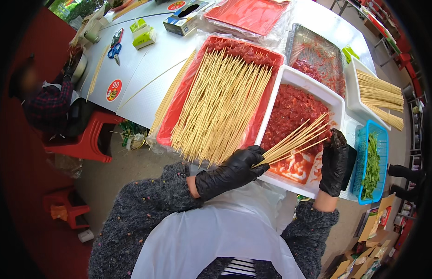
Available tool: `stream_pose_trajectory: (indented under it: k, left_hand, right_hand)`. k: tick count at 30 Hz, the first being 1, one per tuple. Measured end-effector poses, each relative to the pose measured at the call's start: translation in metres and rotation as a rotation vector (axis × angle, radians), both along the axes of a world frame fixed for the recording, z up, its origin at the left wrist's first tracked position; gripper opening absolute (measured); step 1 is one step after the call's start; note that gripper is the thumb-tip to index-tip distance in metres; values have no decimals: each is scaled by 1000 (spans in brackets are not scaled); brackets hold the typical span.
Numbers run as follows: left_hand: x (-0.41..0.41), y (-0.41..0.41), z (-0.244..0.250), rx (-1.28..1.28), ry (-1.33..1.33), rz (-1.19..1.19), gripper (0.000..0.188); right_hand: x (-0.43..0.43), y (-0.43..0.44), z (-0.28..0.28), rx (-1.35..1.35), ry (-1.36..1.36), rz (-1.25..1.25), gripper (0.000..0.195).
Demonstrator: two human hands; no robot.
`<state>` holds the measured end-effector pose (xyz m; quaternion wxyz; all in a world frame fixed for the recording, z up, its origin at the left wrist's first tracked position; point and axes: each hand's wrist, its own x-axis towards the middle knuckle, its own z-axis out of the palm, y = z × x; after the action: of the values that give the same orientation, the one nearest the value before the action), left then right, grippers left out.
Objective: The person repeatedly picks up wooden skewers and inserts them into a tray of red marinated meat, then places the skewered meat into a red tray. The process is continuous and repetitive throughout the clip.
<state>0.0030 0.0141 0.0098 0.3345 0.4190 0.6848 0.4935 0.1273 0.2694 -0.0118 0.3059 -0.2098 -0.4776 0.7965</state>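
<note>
My left hand (233, 171), in a black glove, grips a fanned bundle of bamboo skewers (292, 141) by their lower ends. The skewers slant up to the right over a white plastic tub (308, 75) of raw red meat pieces (289, 111). Also black-gloved, my right hand (334, 164) is at the tub's right side, its fingertips pinched on a bit of meat by the skewer tips; the fingers partly hide it. Left of the tub, a red plastic tray (164, 134) lined with clear film holds many meat-loaded skewers (219, 108), meat ends at the far side.
A film-covered metal tray (317, 45) with meat stands behind the tub. At right are a white bin (352, 83) of skewers and a blue basket (357, 181) of green leaves. Blue-handled scissors (114, 52) lie at left, where another person (52, 101) sits. Red stools (87, 137) stand below.
</note>
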Motion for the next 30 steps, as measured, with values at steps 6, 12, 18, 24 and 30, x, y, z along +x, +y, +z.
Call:
stream_pose_trajectory:
  k: [6, 12, 18, 24, 30]
  left_hand:
    - [2, -3, -3, 5, -104, 44, 15]
    - [4, 2, -4, 0, -202, 123, 13]
    - [7, 8, 7, -6, -261, 170, 11]
    - [11, 16, 11, -38, -189, 167, 11]
    - [14, 19, 6, -4, -274, 198, 10]
  right_hand:
    - [6, -1, -10, -110, 19, 101, 31]
    - [-2, -14, -11, 532, -239, -20, 24]
    - [-12, -17, 5, -484, 10, -29, 14]
    - [-13, -15, 3, -558, 31, -44, 12]
    - [-10, -10, -6, -556, 69, 30, 13]
